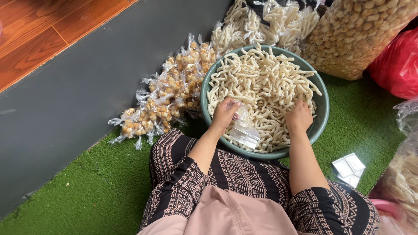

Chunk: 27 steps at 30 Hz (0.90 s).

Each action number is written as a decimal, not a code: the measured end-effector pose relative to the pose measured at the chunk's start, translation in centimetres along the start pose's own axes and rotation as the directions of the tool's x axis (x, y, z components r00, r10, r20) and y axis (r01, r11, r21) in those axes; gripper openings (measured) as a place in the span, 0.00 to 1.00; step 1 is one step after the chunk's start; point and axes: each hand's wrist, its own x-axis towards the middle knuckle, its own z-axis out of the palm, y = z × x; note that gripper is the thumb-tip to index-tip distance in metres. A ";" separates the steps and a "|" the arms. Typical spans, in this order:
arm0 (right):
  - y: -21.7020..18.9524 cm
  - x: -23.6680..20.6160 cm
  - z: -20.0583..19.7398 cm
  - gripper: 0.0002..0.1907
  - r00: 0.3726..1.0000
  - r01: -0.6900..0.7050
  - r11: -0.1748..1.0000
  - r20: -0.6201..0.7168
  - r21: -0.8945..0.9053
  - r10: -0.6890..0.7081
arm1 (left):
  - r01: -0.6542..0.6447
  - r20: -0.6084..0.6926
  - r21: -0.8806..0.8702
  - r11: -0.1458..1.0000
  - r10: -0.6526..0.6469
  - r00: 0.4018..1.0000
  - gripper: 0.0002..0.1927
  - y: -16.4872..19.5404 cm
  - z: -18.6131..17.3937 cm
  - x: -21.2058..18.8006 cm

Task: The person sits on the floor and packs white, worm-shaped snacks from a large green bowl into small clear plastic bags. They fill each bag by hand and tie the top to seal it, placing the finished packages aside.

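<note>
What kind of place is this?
Probably a home snack-packing spot on the floor: a green basin of pale snack sticks, small filled bags piled nearby, on green turf matting.

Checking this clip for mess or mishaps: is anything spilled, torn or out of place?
Nothing stands out. The pale snack sticks all lie inside the green bowl, none on the green mat. The left hand holds a clear plastic bag over the bowl; the right hand rests in the sticks.
</note>
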 end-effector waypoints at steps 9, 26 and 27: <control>0.1 -0.3 -0.6 0.21 0.964 0.161 0.973 -0.236 0.167 -0.119 | 0.032 0.020 -0.162 0.986 -0.029 0.999 0.09 -0.6 -0.8 1.0; -8.4 -4.2 -5.4 0.08 0.703 0.709 0.524 -0.406 0.472 -0.584 | 0.074 0.036 -0.108 0.991 -0.071 0.997 0.15 1.8 0.3 -0.4; -8.8 -4.6 -5.4 0.08 0.609 0.792 0.545 -0.432 0.276 -0.665 | 0.069 0.043 -0.097 0.993 -0.066 0.997 0.15 1.8 0.4 -0.5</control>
